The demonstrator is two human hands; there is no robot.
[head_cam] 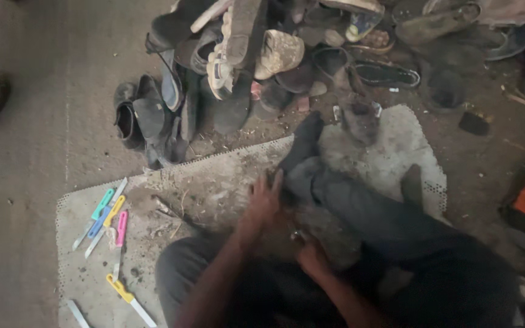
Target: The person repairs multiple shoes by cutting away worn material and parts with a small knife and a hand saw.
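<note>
The person sits on the ground on a pale perforated mat (396, 152), one leg stretched forward across it, and a dark shoe (304, 159) lies over the lap and leg where both hands can get at it. The left hand (264, 203) lies flat on the shoe's near end, fingers spread, which looks like a way of pinning it against the leg so it cannot slide. The right hand (308, 252) sits lower and closer to the body, curled around something small and shiny; whether it is clamped on a tool I cannot tell, the light is too poor. The two hands are near each other but not touching. A row of small knives with coloured handles (107, 215) lies on the mat's left part, within easy reach, and one with a yellow handle (130, 299) lies nearer the knee. A heap of worn shoes (256, 54) is stacked beyond the mat, well apart from the hands.
</note>
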